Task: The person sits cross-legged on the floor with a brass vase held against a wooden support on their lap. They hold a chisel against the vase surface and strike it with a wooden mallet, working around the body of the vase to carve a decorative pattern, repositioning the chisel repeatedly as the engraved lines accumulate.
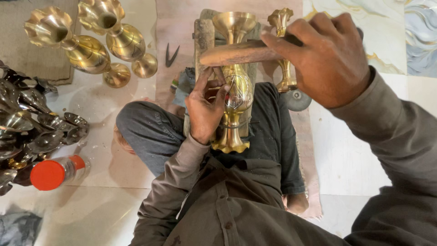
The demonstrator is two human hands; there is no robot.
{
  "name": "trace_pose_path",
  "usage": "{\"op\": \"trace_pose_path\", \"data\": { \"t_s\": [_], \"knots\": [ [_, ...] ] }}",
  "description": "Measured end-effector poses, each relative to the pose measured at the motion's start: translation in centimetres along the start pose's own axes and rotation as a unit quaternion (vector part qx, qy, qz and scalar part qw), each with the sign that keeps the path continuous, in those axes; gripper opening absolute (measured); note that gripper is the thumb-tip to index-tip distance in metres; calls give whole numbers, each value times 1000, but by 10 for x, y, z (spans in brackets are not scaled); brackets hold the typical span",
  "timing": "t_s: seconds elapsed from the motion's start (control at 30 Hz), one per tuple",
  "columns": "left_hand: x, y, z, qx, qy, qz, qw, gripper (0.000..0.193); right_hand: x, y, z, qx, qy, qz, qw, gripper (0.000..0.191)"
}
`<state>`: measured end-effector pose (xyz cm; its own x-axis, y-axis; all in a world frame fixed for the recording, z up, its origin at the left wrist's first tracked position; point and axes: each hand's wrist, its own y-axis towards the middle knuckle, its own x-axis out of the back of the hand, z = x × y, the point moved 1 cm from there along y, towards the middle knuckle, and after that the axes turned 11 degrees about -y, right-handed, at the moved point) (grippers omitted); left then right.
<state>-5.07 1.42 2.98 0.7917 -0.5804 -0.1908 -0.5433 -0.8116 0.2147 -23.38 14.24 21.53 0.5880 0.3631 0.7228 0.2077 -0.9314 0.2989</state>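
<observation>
Lying lengthwise on a wooden block (204, 36) across the person's lap, the brass vase (236, 86) looks hard, heavy and slick, best steadied at its belly, where the left hand (205, 107) pinches a small tool against it. The right hand (330, 59) is closed around a wooden mallet (236, 52) above, while finished brass vases (91, 45) lie on the floor toward the far left, clear of the work.

Glossy polished brass vase (236, 86) with engraved lines, matt worn wooden handle (236, 52), smooth shiny tiled floor (350, 159), dull grey cloth trousers (154, 132), glossy red plastic cap (47, 175).
</observation>
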Motion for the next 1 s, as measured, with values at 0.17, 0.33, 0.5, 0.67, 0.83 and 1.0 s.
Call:
{"op": "trace_pose_path", "data": {
  "t_s": [0.17, 0.33, 0.5, 0.67, 0.83, 1.0],
  "knots": [
    [12, 7, -3, -128, 48, 8, 991, 53, -25, -37, 18, -125, 128, 39, 983, 50],
    [27, 43, -10, -151, -28, 247, 957, 36, -51, -83, 52, -197, 267, 112, 937, 53],
    [20, 68, -17, -87, 46, 438, 894, 43, -51, -107, 104, -321, 356, 100, 872, 63],
    [17, 80, -30, -96, 79, 490, 863, 51, -44, -117, 132, -371, 347, 60, 859, 62],
    [16, 80, -33, -116, 67, 494, 859, 52, -42, -122, 130, -366, 267, 43, 890, 63],
    [16, 77, -33, -88, 86, 497, 859, 53, -32, -122, 122, -362, 203, 87, 905, 63]
  ]
}}
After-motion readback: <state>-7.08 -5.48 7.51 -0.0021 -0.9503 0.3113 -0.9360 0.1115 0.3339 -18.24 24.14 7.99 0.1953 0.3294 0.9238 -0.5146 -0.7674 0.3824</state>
